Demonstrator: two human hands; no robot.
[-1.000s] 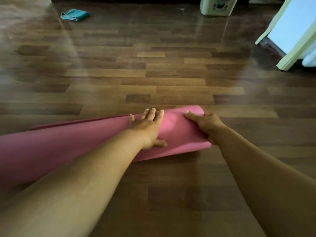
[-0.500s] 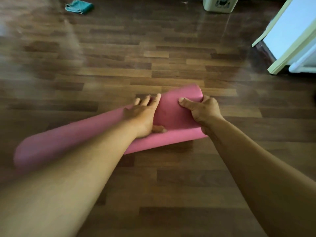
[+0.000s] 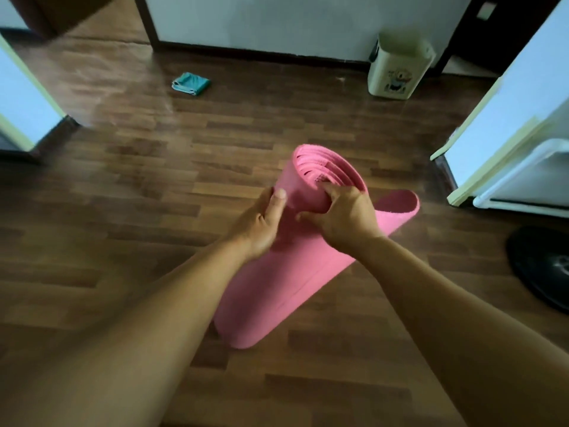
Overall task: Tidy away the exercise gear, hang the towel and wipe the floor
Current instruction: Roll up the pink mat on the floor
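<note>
**Rolled mat held on end, cloth on the floor behind**

The pink exercise mat (image 3: 277,282) is rolled and stands tilted on the wooden floor (image 3: 123,241), lower end down, open spiral end up and facing away from the person. A loose outer flap hangs out to its right. The left hand (image 3: 261,223) grips the upper part of the roll from the left, thumb laid along its face. The right hand (image 3: 345,217) grips the top from the right, fingers curled over the rim into the spiral. A teal cloth (image 3: 191,83) lies crumpled on the floor, well apart, near the far wall. A cream bin (image 3: 397,69) stands by that wall, right.
</note>
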